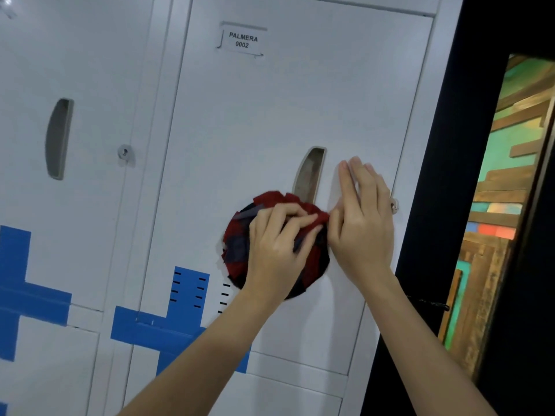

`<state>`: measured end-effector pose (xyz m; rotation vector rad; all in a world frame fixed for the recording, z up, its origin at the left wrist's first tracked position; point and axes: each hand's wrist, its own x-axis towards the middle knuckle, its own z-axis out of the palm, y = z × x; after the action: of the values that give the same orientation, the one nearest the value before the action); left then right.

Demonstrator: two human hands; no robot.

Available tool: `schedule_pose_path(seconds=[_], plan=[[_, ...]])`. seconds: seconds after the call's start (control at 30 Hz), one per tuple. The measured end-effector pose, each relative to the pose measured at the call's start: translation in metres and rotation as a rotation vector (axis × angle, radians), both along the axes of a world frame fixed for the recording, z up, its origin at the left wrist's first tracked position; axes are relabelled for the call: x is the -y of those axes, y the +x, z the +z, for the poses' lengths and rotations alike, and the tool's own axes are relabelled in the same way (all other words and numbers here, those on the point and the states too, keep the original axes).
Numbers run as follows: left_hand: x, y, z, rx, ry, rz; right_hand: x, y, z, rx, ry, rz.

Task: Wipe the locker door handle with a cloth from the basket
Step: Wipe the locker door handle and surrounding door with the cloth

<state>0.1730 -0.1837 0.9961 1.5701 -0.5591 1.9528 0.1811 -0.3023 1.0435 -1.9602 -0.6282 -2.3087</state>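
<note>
A round red and dark-blue patchwork cloth (237, 247) is pressed against the white locker door (270, 115), covering the lower end of its recessed grey handle (309, 172). My left hand (276, 244) grips the cloth with curled fingers. My right hand (363, 223) lies flat on the door just right of the handle, fingers straight and pointing up, its thumb touching the cloth's red edge. The basket is not in view.
The door carries a label reading PALMERA 0002 (242, 40) and a key lock (395, 204) by its right edge. A second locker door with handle (58, 139) and lock (124, 151) stands left. A dark frame (450, 145) and coloured wood panel (504, 175) lie right.
</note>
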Motion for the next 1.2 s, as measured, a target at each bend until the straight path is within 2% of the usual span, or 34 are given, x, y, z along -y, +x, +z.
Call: schedule_pose_path(seconds=[0.1,0.3,0.43,0.53,0.63,0.8,0.9,1.07,1.2], plan=[[-0.006,0.001,-0.004,0.020,0.068,0.026,0.000,-0.001,0.000,-0.005,-0.002,0.001],[-0.018,0.002,0.033,0.054,0.210,0.025,0.000,-0.001,0.001,0.005,-0.012,0.003],[-0.048,0.006,0.019,0.114,0.534,0.104,0.000,-0.001,0.000,-0.001,-0.004,0.003],[-0.069,0.008,0.040,0.152,0.807,0.128,0.000,0.000,0.000,0.003,0.001,0.010],[-0.083,0.009,0.071,0.157,0.947,0.109,0.000,0.001,0.000,0.008,0.005,0.029],[-0.086,0.005,0.120,0.103,0.907,0.098,-0.001,0.001,0.000,0.017,0.008,0.036],[-0.075,0.003,0.131,0.073,0.800,0.071,-0.001,0.001,0.000,0.004,0.006,0.031],[-0.064,0.009,0.095,0.086,0.502,0.016,-0.001,0.001,0.001,0.007,0.007,0.035],[-0.074,0.013,0.070,0.132,0.524,0.028,-0.001,0.000,0.000,0.005,0.011,0.030]])
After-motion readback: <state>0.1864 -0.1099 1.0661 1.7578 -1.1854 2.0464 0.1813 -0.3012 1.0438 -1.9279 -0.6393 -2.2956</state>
